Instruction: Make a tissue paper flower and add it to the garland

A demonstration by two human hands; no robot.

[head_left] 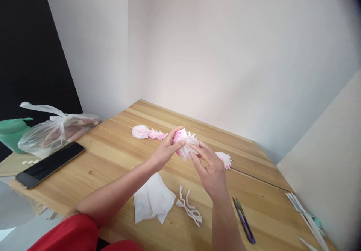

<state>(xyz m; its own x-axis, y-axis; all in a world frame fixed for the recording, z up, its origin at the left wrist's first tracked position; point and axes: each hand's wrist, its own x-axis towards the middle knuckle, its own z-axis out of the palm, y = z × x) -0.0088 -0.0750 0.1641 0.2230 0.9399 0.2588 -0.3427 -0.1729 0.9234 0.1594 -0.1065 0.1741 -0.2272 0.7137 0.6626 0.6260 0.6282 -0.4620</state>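
Above the middle of the table, a white and pink tissue-paper flower point(186, 145) is held between both hands. My left hand point(169, 145) is closed on its left side, thumb across the front. On the right, my right hand point(210, 166) pinches the thin white petals with thumb and fingertips. Behind the right hand, another pink-edged paper flower point(224, 160) lies partly hidden. Several pink and white paper pieces point(140, 131) rest in a row at the back left. White tissue sheets point(153, 198) and twisted paper strips point(189, 207) lie nearer me.
Purple-handled thread snips point(244, 221) lie right of my right forearm. A black phone point(50, 164) sits at the left edge, near a tied plastic bag point(59, 130) and a green container point(14, 132). White strips point(307, 219) lie along the right edge. Walls border the table's back.
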